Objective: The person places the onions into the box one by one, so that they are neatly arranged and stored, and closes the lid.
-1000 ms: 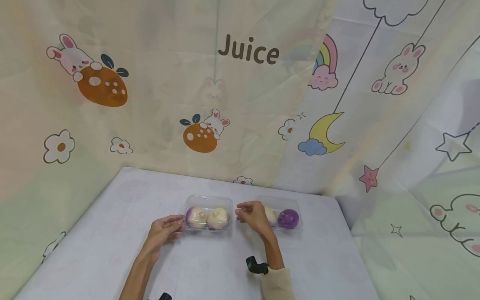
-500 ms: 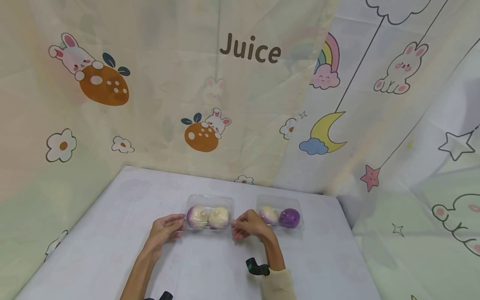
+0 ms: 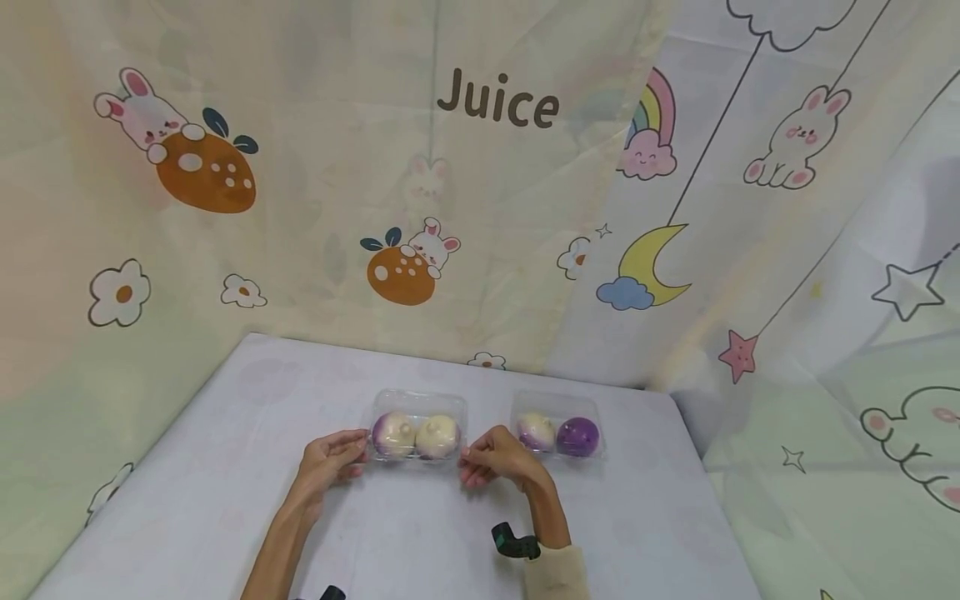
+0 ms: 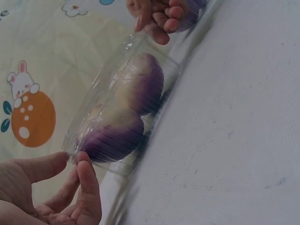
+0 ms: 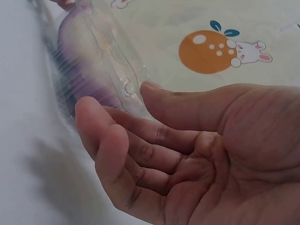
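Note:
A clear plastic clamshell box (image 3: 422, 403) stands on the table, holding two round, turnip-like pieces (image 4: 115, 133) in purple and cream. My left hand (image 3: 327, 464) pinches the box's left front corner between thumb and forefinger, as the left wrist view shows up close. At the opposite right corner is my right hand (image 3: 498, 457), its thumb (image 5: 161, 101) and forefinger tips at the rim. Its other fingers curl loosely below, and the forefinger's tip is partly hidden behind them in the right wrist view.
A second clear box (image 3: 557, 406) sits just right of my right hand, with one cream-and-purple piece and one all-purple piece (image 3: 577, 437) in it. The white-covered table (image 3: 420, 542) ends at a printed curtain (image 3: 300, 208) behind and on both sides.
My right hand has come down and toward me, from beside the box's right side to its right front corner, uncovering the second box. The left hand stays at its corner.

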The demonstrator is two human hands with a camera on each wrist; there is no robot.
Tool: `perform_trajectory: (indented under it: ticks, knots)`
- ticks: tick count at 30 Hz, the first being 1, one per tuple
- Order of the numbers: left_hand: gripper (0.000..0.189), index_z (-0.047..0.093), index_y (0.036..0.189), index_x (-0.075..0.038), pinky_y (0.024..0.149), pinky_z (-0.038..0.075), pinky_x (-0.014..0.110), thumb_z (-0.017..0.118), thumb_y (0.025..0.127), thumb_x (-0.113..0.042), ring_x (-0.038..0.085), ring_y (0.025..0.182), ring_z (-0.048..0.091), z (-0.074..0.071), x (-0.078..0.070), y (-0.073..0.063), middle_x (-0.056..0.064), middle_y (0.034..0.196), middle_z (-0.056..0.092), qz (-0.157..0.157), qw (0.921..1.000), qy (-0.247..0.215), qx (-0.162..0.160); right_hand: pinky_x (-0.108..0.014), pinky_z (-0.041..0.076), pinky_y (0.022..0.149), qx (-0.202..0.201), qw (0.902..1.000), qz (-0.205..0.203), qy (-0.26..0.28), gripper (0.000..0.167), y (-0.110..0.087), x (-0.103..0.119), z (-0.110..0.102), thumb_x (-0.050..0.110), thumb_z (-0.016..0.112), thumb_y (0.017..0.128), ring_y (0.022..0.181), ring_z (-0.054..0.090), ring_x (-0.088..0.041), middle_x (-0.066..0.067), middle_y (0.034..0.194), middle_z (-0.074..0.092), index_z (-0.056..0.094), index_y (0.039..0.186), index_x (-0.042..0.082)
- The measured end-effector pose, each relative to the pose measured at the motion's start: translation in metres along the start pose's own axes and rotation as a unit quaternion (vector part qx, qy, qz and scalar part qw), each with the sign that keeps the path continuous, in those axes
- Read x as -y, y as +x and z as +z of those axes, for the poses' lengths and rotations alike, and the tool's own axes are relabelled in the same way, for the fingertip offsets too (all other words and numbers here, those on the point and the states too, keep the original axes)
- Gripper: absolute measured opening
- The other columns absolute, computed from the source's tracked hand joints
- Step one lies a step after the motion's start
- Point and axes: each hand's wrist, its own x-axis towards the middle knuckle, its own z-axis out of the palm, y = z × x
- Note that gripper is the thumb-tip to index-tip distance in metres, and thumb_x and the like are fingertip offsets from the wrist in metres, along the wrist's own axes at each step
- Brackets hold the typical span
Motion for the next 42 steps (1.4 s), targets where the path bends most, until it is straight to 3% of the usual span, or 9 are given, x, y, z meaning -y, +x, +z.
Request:
perform_trajectory:
  ticks: [10, 20, 34, 42]
  knots:
    - [0.044, 0.065, 0.141, 0.008, 0.074, 0.068, 0.022, 0.073, 0.105, -0.016, 0.008, 0.087, 0.076, 0.001, 0.001, 0.0, -0.001, 0.1, 0.082, 0.006, 0.9999, 0.002, -0.01, -0.035, 0.072, 0.072, -0.003, 0.9999, -0.009, 0.004, 0.027, 0.0, -0.003, 0.002, 0.01, 0.069, 0.107, 0.068, 0.075, -0.012, -0.03, 0.092, 0.081, 0.079, 0.105, -0.014]
    - [0.031, 0.078, 0.107, 0.009, 0.059, 0.058, 0.021, 0.076, 0.104, -0.022, 0.011, 0.07, 0.068, 0.007, 0.003, -0.004, 0.006, 0.087, 0.081, 0.028, 0.9955, 0.068, -0.06, -0.023, 0.067, 0.066, -0.006, 0.9995, -0.001, 0.032, 0.026, 0.001, -0.007, 0.004, 0.007, 0.069, 0.106, 0.065, 0.071, -0.01, -0.021, 0.086, 0.082, 0.077, 0.105, -0.017]
    - [0.029, 0.075, 0.105, 0.014, 0.057, 0.058, 0.019, 0.071, 0.106, -0.015, 0.008, 0.065, 0.067, 0.013, 0.005, -0.003, 0.008, 0.082, 0.078, 0.037, 0.9961, 0.068, -0.041, -0.017, 0.063, 0.06, -0.009, 0.9985, 0.0, 0.055, 0.029, 0.0, -0.012, 0.003, 0.005, 0.067, 0.107, 0.063, 0.069, -0.007, -0.005, 0.077, 0.079, 0.073, 0.108, -0.023]
    - [0.03, 0.074, 0.105, 0.014, 0.06, 0.063, 0.021, 0.073, 0.105, -0.015, 0.011, 0.067, 0.069, 0.016, 0.01, -0.001, 0.009, 0.082, 0.077, 0.056, 0.9961, 0.054, -0.043, -0.017, 0.062, 0.06, -0.019, 0.9988, -0.003, 0.046, 0.029, -0.001, -0.011, 0.004, 0.006, 0.067, 0.107, 0.063, 0.067, -0.006, -0.004, 0.077, 0.078, 0.073, 0.107, -0.022]
